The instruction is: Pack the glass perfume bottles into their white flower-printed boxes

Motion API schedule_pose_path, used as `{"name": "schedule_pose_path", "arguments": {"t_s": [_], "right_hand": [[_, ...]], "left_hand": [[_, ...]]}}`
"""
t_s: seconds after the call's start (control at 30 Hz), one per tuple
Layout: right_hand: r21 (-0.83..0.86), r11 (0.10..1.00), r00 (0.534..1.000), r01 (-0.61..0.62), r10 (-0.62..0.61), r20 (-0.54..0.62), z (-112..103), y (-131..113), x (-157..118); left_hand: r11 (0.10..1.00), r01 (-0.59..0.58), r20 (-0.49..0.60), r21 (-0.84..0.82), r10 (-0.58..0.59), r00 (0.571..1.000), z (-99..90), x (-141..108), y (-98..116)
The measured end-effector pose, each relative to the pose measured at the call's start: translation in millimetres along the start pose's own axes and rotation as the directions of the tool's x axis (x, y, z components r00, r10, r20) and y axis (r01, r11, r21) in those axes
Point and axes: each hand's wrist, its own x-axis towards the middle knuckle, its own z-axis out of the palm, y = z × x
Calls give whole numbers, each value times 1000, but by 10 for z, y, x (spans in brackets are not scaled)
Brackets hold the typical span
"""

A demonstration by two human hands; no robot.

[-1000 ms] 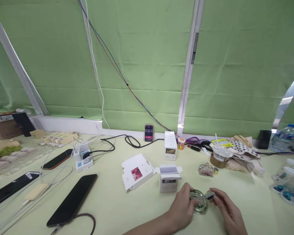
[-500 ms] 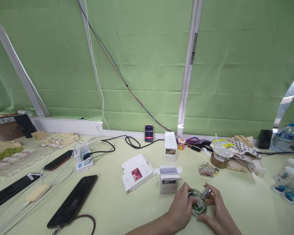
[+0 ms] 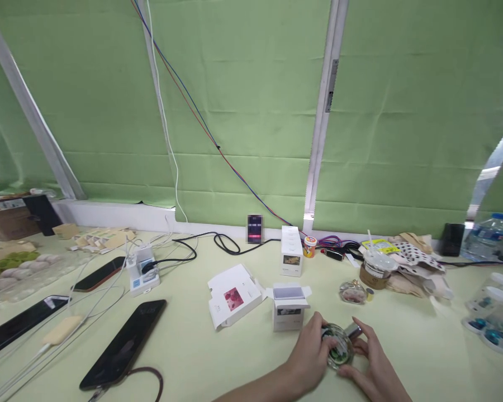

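Observation:
A round, flat glass bottle [image 3: 337,349] with green bits inside and a silver cap [image 3: 354,330] is held just above the table near the front. My left hand [image 3: 309,354] grips it from the left, thumb lying across its face. From the right, my right hand [image 3: 372,357] closes round it, with the forefinger at the silver cap and the thumb against the lower rim. Just beyond my left hand stands an open white box [image 3: 289,317], its flaps spread. A second glass bottle [image 3: 352,292] with pinkish contents lies farther back, beside a small gold cap [image 3: 369,293].
A flattened white carton [image 3: 237,312] lies left of the open box. Behind are a white box row [image 3: 291,268], a small orange-and-white tub [image 3: 309,247] and a plastic cup [image 3: 377,268]. Phones [image 3: 126,346], a power strip [image 3: 145,282] and cables fill the left. Clear containers [image 3: 497,312] stand right.
Almost nothing differs. The bottle and both hands have shifted very slightly, and the silver cap sits at a marginally different tilt.

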Motion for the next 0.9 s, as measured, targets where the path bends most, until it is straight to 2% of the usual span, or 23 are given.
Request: {"name": "schedule_pose_path", "arguments": {"t_s": [0.1,0.23,0.37,0.9], "right_hand": [[-18,997,997,80,-80,-24,-23,-1,-7],[-190,960,978,205,-207,14,-86,-34,-13],[-272,929,968,252,-246,57,-141,-93,-7],[-298,892,940,340,-321,114,-207,-215,76]], "left_hand": [[1000,-17,8,-6,17,1000,2,-9,18],[1000,-14,13,4,13,1000,4,2,29],[999,13,16,37,-14,1000,1,18,33],[993,64,36,102,-68,997,-3,9,68]]}}
